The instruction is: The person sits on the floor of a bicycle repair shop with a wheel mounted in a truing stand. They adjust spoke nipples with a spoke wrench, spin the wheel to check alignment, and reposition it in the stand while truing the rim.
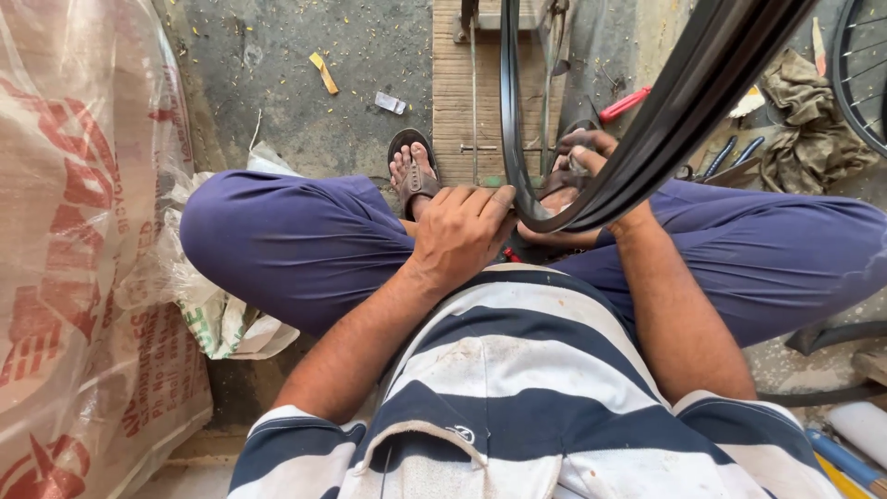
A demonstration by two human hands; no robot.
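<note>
Grey concrete floor (277, 102) littered with small scraps lies under a seated person in purple trousers. At nine o'clock, a big clear plastic sack with red print (83, 259) bulges, its contents unclear. At centre, the left hand (459, 233) curls, fingers bent, gripping the black metal bicycle wheel rim (591, 199) at its lowest curve. The right hand (580, 152), at one o'clock behind the rim, touches it; how far it is closed cannot be told. A red-handled tool (625, 104) lies beyond
</note>
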